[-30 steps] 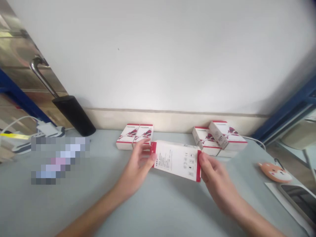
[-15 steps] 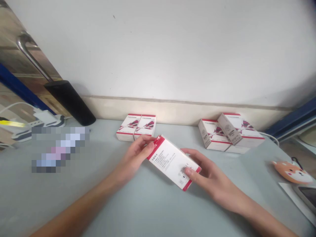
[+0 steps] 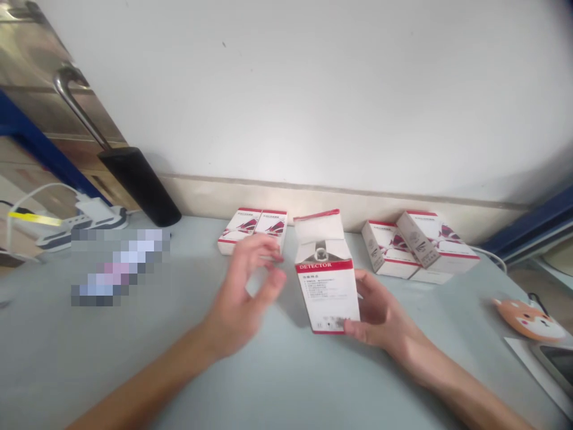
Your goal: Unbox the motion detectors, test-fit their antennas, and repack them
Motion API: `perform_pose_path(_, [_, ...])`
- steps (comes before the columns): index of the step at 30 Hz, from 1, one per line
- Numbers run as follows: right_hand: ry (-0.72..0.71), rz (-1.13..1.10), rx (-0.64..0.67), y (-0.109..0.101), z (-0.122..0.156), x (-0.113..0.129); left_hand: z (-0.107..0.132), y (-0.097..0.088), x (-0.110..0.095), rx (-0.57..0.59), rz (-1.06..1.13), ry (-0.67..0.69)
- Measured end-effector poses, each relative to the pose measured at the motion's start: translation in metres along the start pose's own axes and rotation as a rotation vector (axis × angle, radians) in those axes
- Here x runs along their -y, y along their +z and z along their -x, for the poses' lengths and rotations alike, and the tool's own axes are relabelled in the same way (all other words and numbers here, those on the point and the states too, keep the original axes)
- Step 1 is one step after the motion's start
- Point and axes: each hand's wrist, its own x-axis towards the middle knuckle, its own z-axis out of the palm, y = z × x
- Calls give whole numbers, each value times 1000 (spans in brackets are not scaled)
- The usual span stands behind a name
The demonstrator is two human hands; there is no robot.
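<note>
A white-and-red cardboard DETECTOR carton (image 3: 326, 286) is gripped upright by the right hand (image 3: 385, 310), thumb on its lower front, carton at the hand's 9 o'clock. The left hand (image 3: 246, 286) is held open, released, near the carton's 9 o'clock side. Matching white-and-red cartons (image 3: 253, 230) are placed farther off at 11 o'clock; more white-and-red cartons (image 3: 421, 248) lie at 1 o'clock.

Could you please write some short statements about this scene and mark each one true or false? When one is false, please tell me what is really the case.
1. The right hand holds a white cardboard box with red edges, printed DETECTOR. True.
2. The fingers of the left hand grip this box too. False: the left hand is apart from the box.
3. An orange animal-face pad lies right of the hands. True.
4. A black-sleeved curved metal handle is on the right side. False: it is on the left side.
</note>
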Motion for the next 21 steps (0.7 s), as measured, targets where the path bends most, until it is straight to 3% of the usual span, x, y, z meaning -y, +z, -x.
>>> perform_pose_path(2, [4, 90, 15, 6, 4, -7, 7, 0, -2, 155, -147, 127])
perform_pose_path(5, [-74, 324, 16, 9, 10, -19, 14, 1, -7, 280, -263, 134])
perform_pose_path(7, [-270, 517, -62, 7, 14, -24, 15, 1, -10, 300, -285, 183])
perform_pose_path(9, [-556, 725, -142, 6, 19, -22, 14, 1, -12, 317, -309, 295])
perform_pose_path(12, [-864, 1066, -116, 10, 26, -12, 15, 1, -15, 370, -403, 452])
perform_pose_path(17, [-913, 1340, -179, 21, 34, 0, 18, 3, -25, 422, -514, 506])
perform_pose_path(21, [-982, 1458, -227, 20, 33, 7, 16, 5, -31, 431, -490, 434])
